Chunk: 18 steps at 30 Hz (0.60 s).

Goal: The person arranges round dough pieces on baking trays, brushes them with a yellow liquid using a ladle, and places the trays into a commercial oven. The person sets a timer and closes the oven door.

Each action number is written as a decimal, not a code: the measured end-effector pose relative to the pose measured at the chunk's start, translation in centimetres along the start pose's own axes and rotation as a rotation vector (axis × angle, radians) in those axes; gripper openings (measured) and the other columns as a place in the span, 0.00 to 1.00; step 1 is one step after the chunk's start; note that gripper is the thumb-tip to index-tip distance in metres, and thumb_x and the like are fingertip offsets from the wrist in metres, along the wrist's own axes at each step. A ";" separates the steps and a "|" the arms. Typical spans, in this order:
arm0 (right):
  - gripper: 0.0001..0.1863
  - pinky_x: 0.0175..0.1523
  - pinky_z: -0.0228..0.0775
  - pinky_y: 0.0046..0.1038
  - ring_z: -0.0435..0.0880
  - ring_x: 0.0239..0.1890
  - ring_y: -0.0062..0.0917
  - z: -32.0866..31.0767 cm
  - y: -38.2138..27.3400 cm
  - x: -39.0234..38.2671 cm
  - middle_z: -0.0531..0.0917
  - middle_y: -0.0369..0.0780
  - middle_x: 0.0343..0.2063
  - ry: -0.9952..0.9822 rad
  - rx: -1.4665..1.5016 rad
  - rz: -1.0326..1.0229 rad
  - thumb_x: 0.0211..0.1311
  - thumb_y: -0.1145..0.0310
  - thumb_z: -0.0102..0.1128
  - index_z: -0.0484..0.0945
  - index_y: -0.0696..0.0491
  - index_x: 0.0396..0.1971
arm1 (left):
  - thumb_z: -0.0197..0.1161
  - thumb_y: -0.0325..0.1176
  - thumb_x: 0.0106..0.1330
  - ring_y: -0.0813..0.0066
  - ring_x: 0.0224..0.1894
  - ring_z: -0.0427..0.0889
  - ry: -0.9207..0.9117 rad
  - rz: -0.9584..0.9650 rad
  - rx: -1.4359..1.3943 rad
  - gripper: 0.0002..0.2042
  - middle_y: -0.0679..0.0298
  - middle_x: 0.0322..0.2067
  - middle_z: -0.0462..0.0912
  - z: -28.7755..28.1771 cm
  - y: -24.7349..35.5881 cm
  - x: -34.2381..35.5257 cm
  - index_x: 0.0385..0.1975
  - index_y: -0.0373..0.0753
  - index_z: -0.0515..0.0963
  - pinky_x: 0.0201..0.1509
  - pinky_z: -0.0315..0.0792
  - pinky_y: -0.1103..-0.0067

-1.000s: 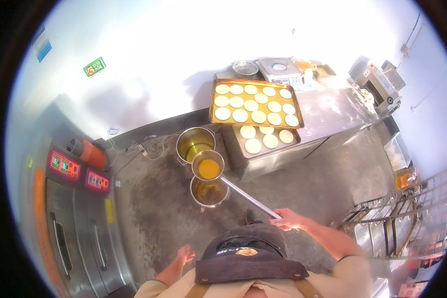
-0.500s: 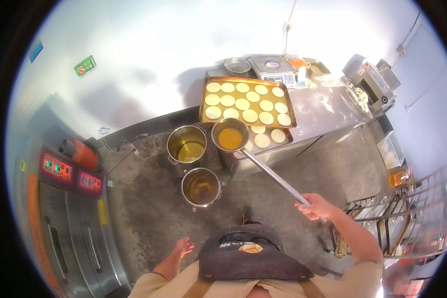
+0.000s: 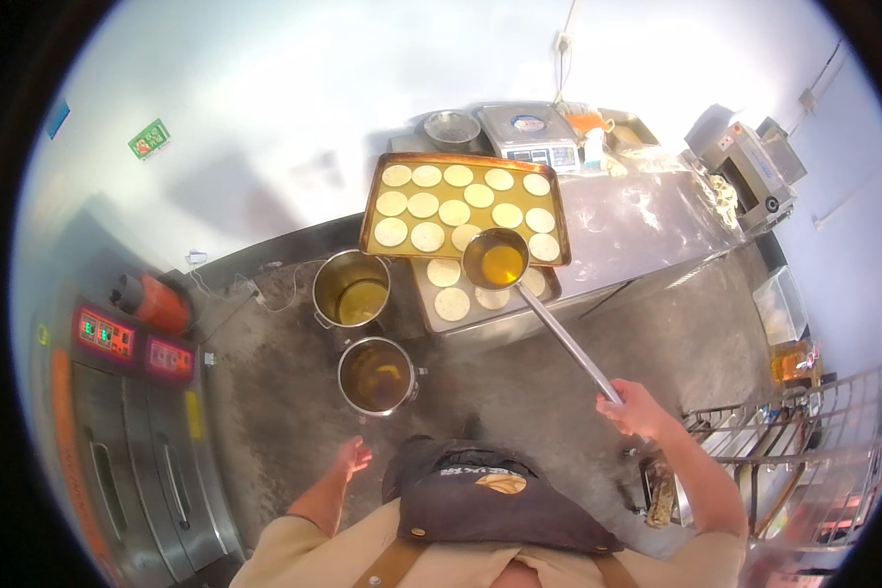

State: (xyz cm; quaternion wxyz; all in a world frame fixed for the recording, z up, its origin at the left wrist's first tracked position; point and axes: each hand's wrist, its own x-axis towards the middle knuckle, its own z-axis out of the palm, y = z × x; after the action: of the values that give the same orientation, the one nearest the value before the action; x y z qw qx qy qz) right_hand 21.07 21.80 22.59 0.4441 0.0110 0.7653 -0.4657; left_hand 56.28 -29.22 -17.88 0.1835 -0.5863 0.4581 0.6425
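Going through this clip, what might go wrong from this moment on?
Spill: the long-handled round metal ladle holds amber liquid, and only the right hand grips its far end, so a wobble might tip some out.

Stray drips: the ladle's bowl overlaps the brown-rimmed rectangular metal tray in view, so drips could land on its pale round discs.

Knock: the nearer open silver metal pot might be bumped by a step forward.

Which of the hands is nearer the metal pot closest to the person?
Left. The left hand is empty, just on the person's side of the pot; the right hand is well right of it, gripping the ladle.
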 end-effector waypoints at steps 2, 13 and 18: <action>0.13 0.19 0.59 0.24 0.69 0.14 0.16 -0.8 0.0 0.1 0.76 0.33 0.23 0.020 -0.026 0.014 0.69 0.65 0.70 0.75 0.55 0.42 | 0.56 0.55 0.76 0.66 0.46 0.89 0.038 0.057 -0.041 0.25 0.59 0.49 0.88 2.2 4.7 0.8 0.63 0.45 0.75 0.53 0.80 0.63; 0.12 0.20 0.60 0.25 0.70 0.15 0.16 2.8 -2.0 -0.6 0.75 0.33 0.22 0.138 -0.004 0.117 0.69 0.66 0.69 0.76 0.55 0.42 | 0.57 0.51 0.77 0.58 0.50 0.87 -0.248 0.392 -0.274 0.27 0.49 0.56 0.83 11.9 37.2 4.0 0.66 0.38 0.68 0.54 0.82 0.66; 0.11 0.20 0.61 0.24 0.70 0.15 0.16 7.1 -3.0 -1.8 0.75 0.32 0.21 0.221 0.044 0.147 0.69 0.65 0.69 0.77 0.54 0.43 | 0.57 0.49 0.78 0.52 0.53 0.85 -0.417 0.296 -0.510 0.28 0.43 0.56 0.78 15.0 46.2 4.3 0.66 0.33 0.64 0.56 0.84 0.61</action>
State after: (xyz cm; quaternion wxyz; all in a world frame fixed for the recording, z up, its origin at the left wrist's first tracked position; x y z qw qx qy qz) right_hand 25.64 15.66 24.68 0.3897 0.1279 0.7963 -0.4446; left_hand 10.70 -42.14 -6.17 0.0258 -0.3969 0.3156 0.8615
